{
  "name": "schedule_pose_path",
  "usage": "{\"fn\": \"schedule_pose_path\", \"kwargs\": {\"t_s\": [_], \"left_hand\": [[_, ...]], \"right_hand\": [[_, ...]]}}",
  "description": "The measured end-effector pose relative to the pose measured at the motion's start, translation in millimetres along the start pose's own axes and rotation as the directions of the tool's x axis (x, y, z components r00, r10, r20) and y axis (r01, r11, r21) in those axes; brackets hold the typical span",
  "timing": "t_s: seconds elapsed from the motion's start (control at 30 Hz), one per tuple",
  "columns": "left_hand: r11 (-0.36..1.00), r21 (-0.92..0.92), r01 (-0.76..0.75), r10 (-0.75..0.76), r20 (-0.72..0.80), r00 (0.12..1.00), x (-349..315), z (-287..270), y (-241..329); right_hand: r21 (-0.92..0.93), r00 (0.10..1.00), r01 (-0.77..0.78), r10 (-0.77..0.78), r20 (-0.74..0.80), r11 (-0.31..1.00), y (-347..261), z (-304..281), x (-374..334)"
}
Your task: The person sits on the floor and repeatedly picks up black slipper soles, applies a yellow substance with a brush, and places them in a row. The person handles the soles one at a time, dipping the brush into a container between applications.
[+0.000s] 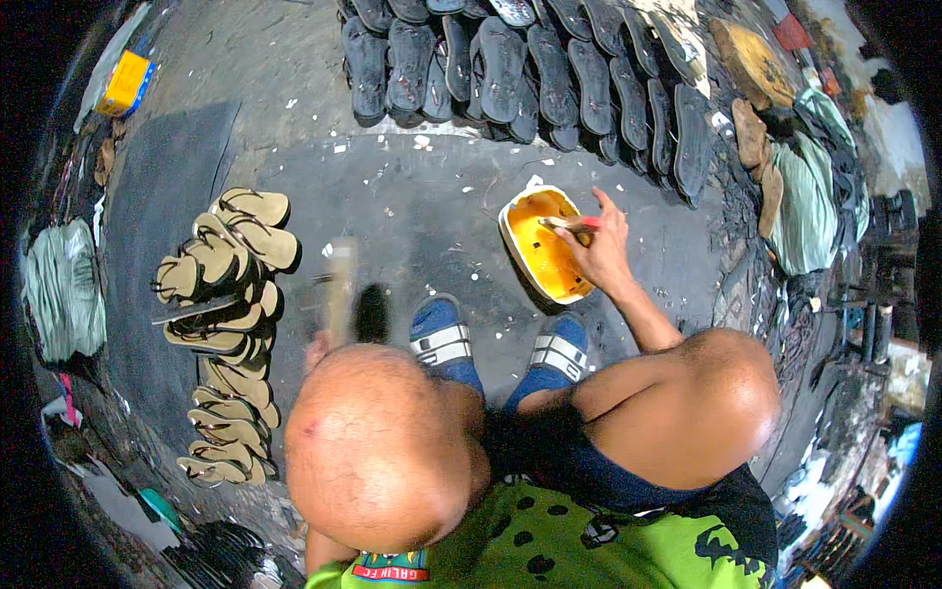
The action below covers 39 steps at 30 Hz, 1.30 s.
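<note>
My right hand (603, 247) is closed around a small brush (577, 224) with a red part near the fingers. The brush's tip is over the cut-open, white-rimmed tub (564, 265), whose inside is coated with orange-yellow stuff, probably glue. My left hand (319, 347), smeared by motion and partly hidden by my left knee, holds up a blurred beige flip-flop (341, 285), seen nearly edge-on. A dark shadow lies on the floor beside it.
Beige flip-flops (231, 393) are stacked in a column at left. Rows of black flip-flops (500, 79) lie at the far side. My sandalled feet (442, 344) are between tub and left hand. Pale green sacks (805, 206) stand at right, another sack (67, 290) at left.
</note>
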<state>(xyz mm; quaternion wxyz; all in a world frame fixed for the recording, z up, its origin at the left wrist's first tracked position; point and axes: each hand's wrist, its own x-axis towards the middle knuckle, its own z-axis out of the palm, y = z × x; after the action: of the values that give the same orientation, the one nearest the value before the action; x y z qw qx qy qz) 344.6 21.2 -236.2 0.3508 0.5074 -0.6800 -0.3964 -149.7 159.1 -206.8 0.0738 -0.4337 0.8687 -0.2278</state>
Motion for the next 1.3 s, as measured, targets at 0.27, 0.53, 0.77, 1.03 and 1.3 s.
{"fn": "schedule_pose_path", "kwargs": {"t_s": [0.27,0.53,0.77,1.03,1.3], "left_hand": [[0.711,0.295,-0.639,0.333,0.659,0.674,2,106,57],[0.868,0.173,-0.466,0.148,0.805,0.575,35,138,32],[0.972,0.024,-0.235,0.152,0.696,0.701,43,141,39],[0.413,-0.662,0.626,0.108,0.718,0.688,139,167,231],[0.514,-0.673,0.531,0.312,0.724,0.616,117,228,314]], "right_hand": [[-0.134,0.998,0.066,-0.062,0.030,0.989,2,10,-33],[0.222,0.982,-0.153,0.123,0.140,0.963,2,-67,-67],[0.116,0.940,-0.297,0.268,0.211,0.948,25,-77,-112],[0.987,0.931,-0.162,0.332,0.152,0.001,-34,-150,-28],[0.876,0.899,0.109,0.328,-0.288,0.470,-92,-163,64]]}}
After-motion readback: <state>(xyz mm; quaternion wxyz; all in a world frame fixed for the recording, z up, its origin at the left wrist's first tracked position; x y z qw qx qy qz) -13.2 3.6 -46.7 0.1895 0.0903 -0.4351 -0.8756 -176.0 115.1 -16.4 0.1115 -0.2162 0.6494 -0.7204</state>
